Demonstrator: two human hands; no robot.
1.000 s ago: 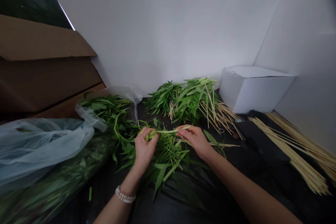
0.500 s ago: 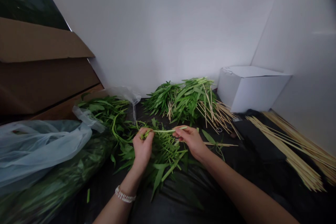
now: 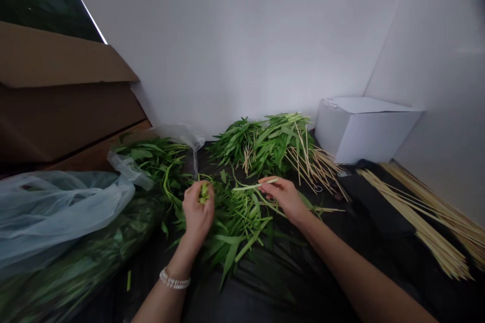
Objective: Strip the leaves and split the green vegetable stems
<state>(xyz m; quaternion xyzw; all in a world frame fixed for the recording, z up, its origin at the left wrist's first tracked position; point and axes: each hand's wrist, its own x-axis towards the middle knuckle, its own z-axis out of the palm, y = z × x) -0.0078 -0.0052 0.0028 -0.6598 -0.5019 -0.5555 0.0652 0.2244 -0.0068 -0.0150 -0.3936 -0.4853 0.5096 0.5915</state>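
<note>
My left hand [image 3: 199,208] is closed around a small clump of green leaves [image 3: 204,193]. To its right, my right hand [image 3: 283,197] pinches a short pale green stem [image 3: 252,187], which points left toward the other hand without reaching it. Under and between both hands lies a loose heap of leafy green stems [image 3: 244,217], spread on a black covering. Farther back sit leafy bundles [image 3: 275,149] with thin wooden sticks [image 3: 316,166] poking out to the right. A beaded bracelet [image 3: 174,279] circles my left wrist.
On the left, a plastic bag [image 3: 64,212] full of greens lies before a cardboard box [image 3: 68,121]. More greens [image 3: 151,156] lie behind it. At right are a white box [image 3: 366,128], a black flat block [image 3: 379,202] and long wooden sticks [image 3: 428,222]. A white wall stands behind.
The stem stretched between my hands has come away from the left hand and stays in the right. My left hand has moved left and slightly down; the right has shifted slightly right.
</note>
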